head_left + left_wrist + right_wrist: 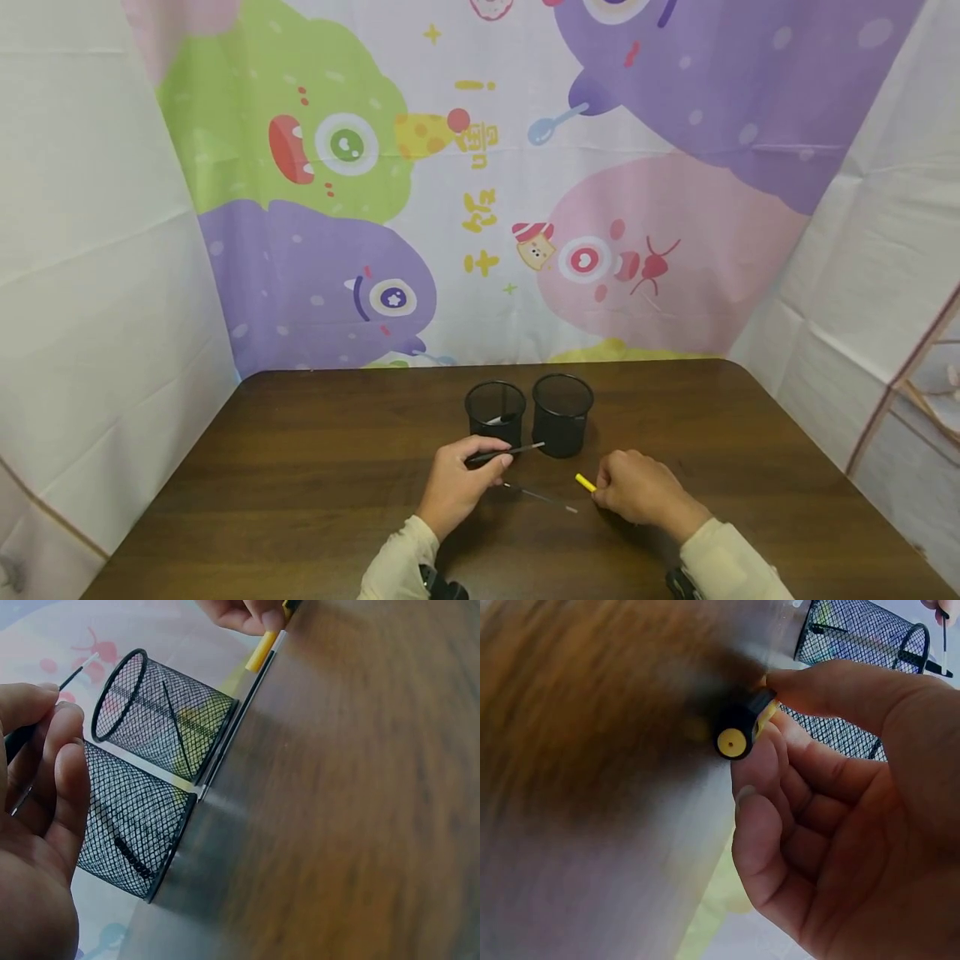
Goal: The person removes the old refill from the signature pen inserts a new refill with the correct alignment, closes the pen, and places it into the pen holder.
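Observation:
My left hand (459,482) pinches a slim black pen-like stick (529,447) with a pale tip, between thumb and fingers in front of two mesh cups. Over on the right, my right hand (647,489) grips a yellow pen-like stick (585,482) low over the table. Its black end with a round yellow face (731,744) shows in the right wrist view. Between the hands, a thin dark rod (542,497) with a whitish end lies on the wood. Inside the left black mesh cup (471,421) leans something dark; the right black mesh cup (558,433) stands beside it.
The brown wooden table (337,467) ends at a printed cartoon backdrop (480,325). White fabric walls (97,250) close in both sides.

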`<state>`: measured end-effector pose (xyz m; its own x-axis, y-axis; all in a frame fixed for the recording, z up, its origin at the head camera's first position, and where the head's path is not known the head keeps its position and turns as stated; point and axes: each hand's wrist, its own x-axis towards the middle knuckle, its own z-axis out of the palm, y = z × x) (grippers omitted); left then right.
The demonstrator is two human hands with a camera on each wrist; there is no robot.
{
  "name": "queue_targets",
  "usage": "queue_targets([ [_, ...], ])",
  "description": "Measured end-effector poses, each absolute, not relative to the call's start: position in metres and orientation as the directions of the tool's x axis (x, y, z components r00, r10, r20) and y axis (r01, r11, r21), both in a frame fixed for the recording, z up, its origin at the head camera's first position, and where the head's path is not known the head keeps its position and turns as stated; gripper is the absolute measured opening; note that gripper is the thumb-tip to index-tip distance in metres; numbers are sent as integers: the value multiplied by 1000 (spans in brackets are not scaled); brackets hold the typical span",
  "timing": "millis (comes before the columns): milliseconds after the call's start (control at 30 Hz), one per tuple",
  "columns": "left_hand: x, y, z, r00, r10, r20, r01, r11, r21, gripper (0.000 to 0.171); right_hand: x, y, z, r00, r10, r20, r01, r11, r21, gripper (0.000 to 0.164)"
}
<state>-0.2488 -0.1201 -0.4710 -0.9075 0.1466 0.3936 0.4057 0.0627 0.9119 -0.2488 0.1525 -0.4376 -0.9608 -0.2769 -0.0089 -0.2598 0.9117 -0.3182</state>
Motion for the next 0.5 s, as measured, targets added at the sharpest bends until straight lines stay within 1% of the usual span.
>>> queue_targets([
  [167, -249, -120, -470, -911, 139, 387, 398, 64, 915, 16, -249, 153, -438, -958, -286, -10, -269, 912, -310, 19],
  [500, -248, -120, -469, -913, 137, 384, 396, 80, 915, 17, -248, 153, -438, -954, -300, -21, -275, 899, -341, 17],
])
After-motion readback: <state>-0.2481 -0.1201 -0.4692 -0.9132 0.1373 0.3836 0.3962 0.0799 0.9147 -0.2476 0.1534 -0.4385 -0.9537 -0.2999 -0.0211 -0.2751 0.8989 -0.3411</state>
